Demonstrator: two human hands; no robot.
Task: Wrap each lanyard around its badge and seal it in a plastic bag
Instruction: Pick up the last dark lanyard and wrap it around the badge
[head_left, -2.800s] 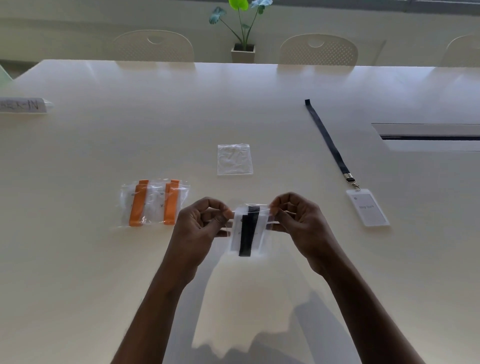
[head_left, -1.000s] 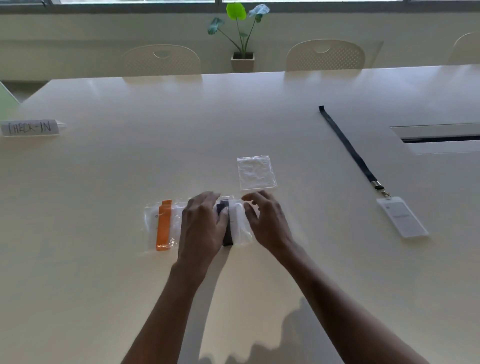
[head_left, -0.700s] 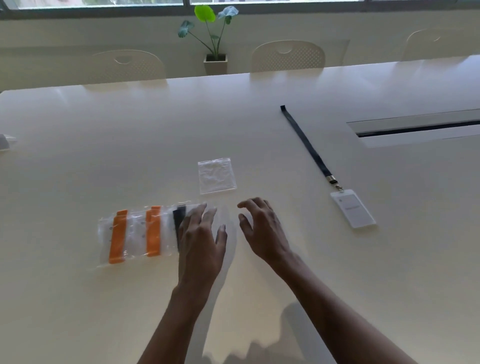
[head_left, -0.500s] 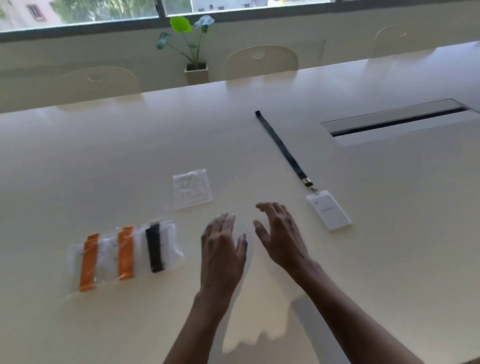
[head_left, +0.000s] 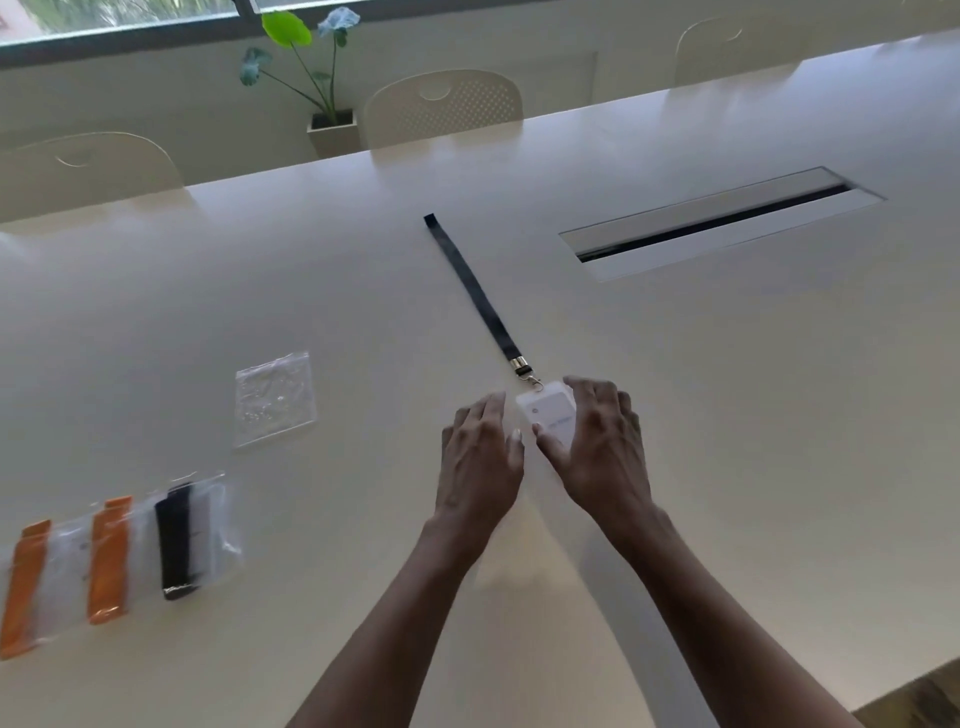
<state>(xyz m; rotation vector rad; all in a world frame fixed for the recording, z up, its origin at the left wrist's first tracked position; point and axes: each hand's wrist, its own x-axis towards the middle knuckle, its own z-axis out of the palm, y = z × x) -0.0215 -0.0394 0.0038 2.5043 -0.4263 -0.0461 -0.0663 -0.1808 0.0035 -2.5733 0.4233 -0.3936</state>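
A white badge lies on the table, clipped to a dark blue lanyard stretched straight away from me. My right hand arches over the badge's right side, thumb at its near edge, fingers spread. My left hand hovers flat just left of the badge, fingers straight. An empty clear plastic bag lies to the left. Three sealed bags sit at the near left: two with orange lanyards and one with a black lanyard.
A long cable slot is cut into the table at the right. Chairs and a potted plant stand behind the far edge.
The black-lanyard bag was sealed and laid down beside the orange ones. Both hands let go and moved right to the loose badge.
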